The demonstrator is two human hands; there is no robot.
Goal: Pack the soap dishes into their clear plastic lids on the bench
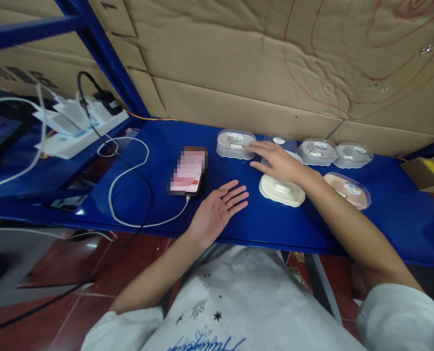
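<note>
My left hand (218, 210) lies palm up and open on the blue shelf (140, 195), just right of a phone (188, 171) on a white charging cable. My right hand (277, 162) hovers flat with its fingers stretched out, reaching left over a cream plastic case (281, 191) toward a clear-lidded case (235, 144). It holds nothing. Further clear-lidded cases (317, 151) sit in a row at the back, and one with a tan base (348, 189) rests beside my right forearm.
A white power strip (80, 132) with plugs and black and white cables sits at the left on a lower blue shelf. Cardboard (260, 63) lines the wall behind. A cardboard box (426, 174) stands at the far right. Red floor tiles show below.
</note>
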